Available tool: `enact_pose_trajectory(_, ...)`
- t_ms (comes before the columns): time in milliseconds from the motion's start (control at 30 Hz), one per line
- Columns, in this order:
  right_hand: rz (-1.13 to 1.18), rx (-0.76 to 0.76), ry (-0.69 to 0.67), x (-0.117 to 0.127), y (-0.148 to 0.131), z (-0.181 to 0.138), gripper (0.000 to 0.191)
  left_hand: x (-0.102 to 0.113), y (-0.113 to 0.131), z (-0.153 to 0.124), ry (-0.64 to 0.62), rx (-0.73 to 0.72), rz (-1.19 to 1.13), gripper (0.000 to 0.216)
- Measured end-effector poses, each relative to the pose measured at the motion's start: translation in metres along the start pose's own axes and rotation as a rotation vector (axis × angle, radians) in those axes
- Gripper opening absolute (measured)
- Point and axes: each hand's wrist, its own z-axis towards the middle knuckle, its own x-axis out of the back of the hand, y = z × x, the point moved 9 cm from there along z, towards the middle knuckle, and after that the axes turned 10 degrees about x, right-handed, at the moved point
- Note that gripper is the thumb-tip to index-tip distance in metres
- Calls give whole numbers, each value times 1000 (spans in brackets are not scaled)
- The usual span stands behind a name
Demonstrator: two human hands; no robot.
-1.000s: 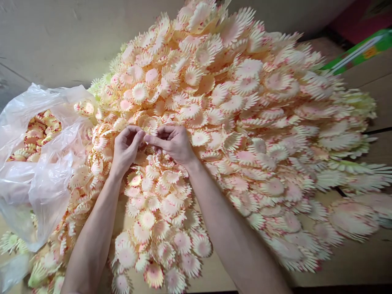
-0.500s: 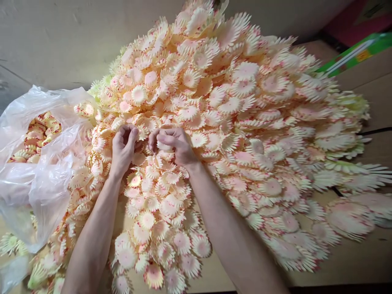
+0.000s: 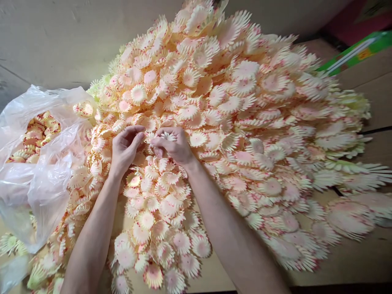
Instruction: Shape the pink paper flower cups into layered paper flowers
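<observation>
Side by side near the middle of the head view, my two hands work over a heap of cream artificial flower petal discs with pink centres and fringed edges. My left hand (image 3: 127, 143) is closed in a pinch, thumb and forefinger at the edge of a small petal disc (image 3: 149, 136). Curled fingers of my right hand (image 3: 177, 148) meet that disc from the other side. Another white fringed disc (image 3: 168, 136) shows between the right thumb and forefinger. Below both hands lies a smaller spread of petal discs (image 3: 147, 220), between my forearms.
The large petal heap (image 3: 245, 106) rises behind and to the right. At left, a translucent plastic bag (image 3: 45, 183) holds more petal discs with darker red edges. A green printed strip (image 3: 355, 53) lies at the upper right on brown cardboard (image 3: 375, 90). A grey wall (image 3: 61, 36) stands behind.
My left fingers have extended rightward to the small disc. My right hand has closed its thumb downward, and a white disc now shows in its grip. The heap looks the same.
</observation>
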Motion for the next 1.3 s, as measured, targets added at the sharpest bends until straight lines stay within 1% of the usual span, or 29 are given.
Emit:
enact_pose_trajectory(200, 95, -24, -138, -9, -2, -5, 16, -6, 2, -1, -25, -15, 42, 21)
enact_pose_trajectory(367, 158, -86, -168, -12, -1, -7, 17, -7, 3, -2, -36, -8, 89, 22)
enact_pose_trajectory(533, 244, -171, -175, -12, 6, -11, 22, -10, 7, -5, -3, -71, 206, 23)
enact_pose_trajectory(600, 289, -199, -181, -10, 9, -15, 22, -9, 5, -4, 5, -89, 207, 24)
enact_pose_trajectory(667, 322, -226, -190, -8, 13, -18, 23, -1, 1, -2, 66, -81, 129, 24)
enact_pose_trajectory(733, 330, -224, -206, -7, 13, -18, 27, 8, -3, -1, 131, -63, 10, 25)
enact_pose_trajectory(767, 326, -209, -222, -8, 12, -17, 31, 8, -5, 0, 122, -48, -5, 24)
enact_pose_trajectory(833, 321, -153, -246, -12, 5, -13, 43, 3, -5, 1, 64, -31, 32, 23)
enact_pose_trajectory(900, 328, -100, -228, -14, -2, -7, 54, -2, -1, 0, 30, -46, 55, 24)
enact_pose_trajectory(967, 334, -58, -162, -12, -6, -2, 60, -2, 5, -2, 41, -84, 63, 25)
enact_pose_trajectory(1000, 328, -44, -130, -10, -7, 0, 59, -1, 7, -3, 49, -101, 66, 25)
enact_pose_trajectory(1067, 290, -35, -91, -7, -6, 1, 47, -2, 9, -3, 49, -116, 65, 26)
enact_pose_trajectory(1133, 232, -33, -83, -6, -3, 2, 36, -3, 9, -3, 38, -109, 49, 28)
enact_pose_trajectory(1200, 165, -35, -75, -6, -1, 2, 34, -2, 8, -3, 39, -98, 25, 33)
enact_pose_trajectory(1300, 105, -28, -22, -3, 0, 2, 31, -2, 9, -4, 48, -83, 9, 33)
